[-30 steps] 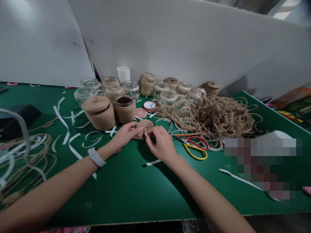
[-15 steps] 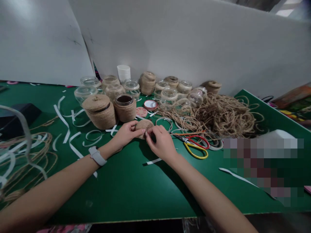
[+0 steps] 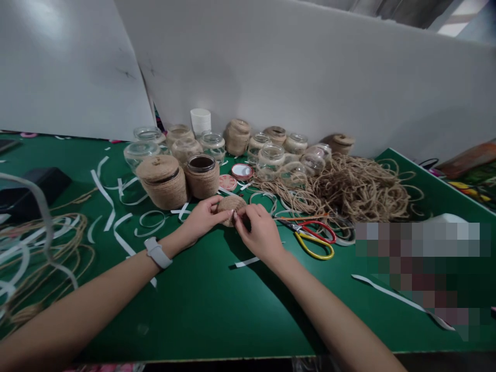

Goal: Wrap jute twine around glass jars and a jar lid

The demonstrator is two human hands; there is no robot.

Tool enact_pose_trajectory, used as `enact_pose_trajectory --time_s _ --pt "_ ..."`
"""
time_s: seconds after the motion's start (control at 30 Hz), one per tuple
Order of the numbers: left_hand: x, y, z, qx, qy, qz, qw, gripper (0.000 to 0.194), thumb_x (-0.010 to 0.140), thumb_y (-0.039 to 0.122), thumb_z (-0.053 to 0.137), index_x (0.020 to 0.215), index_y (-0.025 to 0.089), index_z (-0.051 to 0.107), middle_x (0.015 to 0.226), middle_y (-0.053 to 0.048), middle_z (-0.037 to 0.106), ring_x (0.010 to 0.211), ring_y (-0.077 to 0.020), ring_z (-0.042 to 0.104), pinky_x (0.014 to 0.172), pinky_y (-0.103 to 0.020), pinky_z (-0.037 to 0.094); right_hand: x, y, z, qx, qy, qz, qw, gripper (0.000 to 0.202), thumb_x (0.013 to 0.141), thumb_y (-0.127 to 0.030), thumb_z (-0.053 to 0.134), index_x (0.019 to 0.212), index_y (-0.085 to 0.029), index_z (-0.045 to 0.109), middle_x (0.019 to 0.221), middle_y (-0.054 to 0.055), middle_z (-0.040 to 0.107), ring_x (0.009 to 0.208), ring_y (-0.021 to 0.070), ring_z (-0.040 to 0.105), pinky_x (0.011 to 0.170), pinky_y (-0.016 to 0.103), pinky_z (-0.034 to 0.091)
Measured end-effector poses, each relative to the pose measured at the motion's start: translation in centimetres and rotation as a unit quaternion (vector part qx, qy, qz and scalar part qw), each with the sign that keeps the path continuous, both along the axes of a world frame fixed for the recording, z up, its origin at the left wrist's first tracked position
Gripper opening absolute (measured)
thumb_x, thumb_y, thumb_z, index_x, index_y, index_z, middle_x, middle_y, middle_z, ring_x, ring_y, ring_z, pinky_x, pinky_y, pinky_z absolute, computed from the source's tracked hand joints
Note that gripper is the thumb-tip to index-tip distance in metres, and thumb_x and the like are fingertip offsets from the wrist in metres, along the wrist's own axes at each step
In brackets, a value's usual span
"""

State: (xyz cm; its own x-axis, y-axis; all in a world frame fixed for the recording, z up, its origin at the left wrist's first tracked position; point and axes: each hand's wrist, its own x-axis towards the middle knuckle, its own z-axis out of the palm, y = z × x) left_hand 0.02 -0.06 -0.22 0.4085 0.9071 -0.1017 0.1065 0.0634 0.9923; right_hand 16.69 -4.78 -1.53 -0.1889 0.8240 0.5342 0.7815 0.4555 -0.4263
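Between my hands is a small round twine-wrapped lid (image 3: 230, 205), just above the green table (image 3: 217, 310). My left hand (image 3: 204, 219) grips its left side, thumb along the near edge. With thumb and fingers pinched at its right edge, my right hand (image 3: 259, 227) holds the lid too; what lies between those fingertips is too small to tell. A twine-wrapped jar with a lid (image 3: 165, 186) and an open wrapped jar (image 3: 202, 178) stand behind my left hand. Scissors with red and yellow handles (image 3: 310, 235) lie to the right of my right hand.
Several glass jars (image 3: 271, 160) stand behind, near a stack of white cups (image 3: 200, 123). A big twine heap (image 3: 360, 191) lies at right. White strips (image 3: 104, 194) and loose twine (image 3: 73, 232) cover the left; a dark object (image 3: 42, 188) sits there.
The view has shifted slightly, so the table's things appear a little lower and further right. Both hands remain at the lid, with the right fingertips still pinched at its edge.
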Motion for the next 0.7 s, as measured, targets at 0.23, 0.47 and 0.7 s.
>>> enact_pose_trajectory --time_s 0.23,0.47,0.7 --pt "0.1 -0.4 0.6 -0.026 -0.017 0.001 1.000 0.035 0.070 0.037 0.076 0.092 0.016 0.059 0.086 -0.002 0.072 0.079 -0.0172 0.068 0.071 -0.028 0.052 0.1 -0.1 0.1 0.008 -0.013 -0.002 1.000 0.014 0.093 -0.023 0.049 0.080 -0.020 0.056 0.077 0.005 0.061 0.076 0.0201 0.053 0.069 0.032 0.044" --pt "0.2 -0.6 1.1 -0.036 0.008 0.036 0.999 0.037 0.071 0.037 0.075 0.098 0.016 0.060 0.078 -0.001 0.072 0.071 -0.0170 0.068 0.068 -0.028 0.052 0.2 0.1 -0.1 0.007 0.001 -0.025 1.000 0.011 0.093 -0.025 0.051 0.090 -0.019 0.059 0.085 0.007 0.065 0.081 0.0209 0.056 0.072 0.033 0.045" --pt "0.1 -0.3 0.7 -0.030 -0.030 0.065 0.997 0.039 0.071 0.038 0.074 0.100 0.017 0.058 0.079 0.000 0.071 0.073 -0.0163 0.068 0.069 -0.027 0.052 0.5 0.2 0.1 0.019 0.007 -0.034 0.999 0.015 0.094 -0.026 0.048 0.086 -0.019 0.059 0.082 0.007 0.064 0.077 0.0208 0.056 0.071 0.033 0.045"
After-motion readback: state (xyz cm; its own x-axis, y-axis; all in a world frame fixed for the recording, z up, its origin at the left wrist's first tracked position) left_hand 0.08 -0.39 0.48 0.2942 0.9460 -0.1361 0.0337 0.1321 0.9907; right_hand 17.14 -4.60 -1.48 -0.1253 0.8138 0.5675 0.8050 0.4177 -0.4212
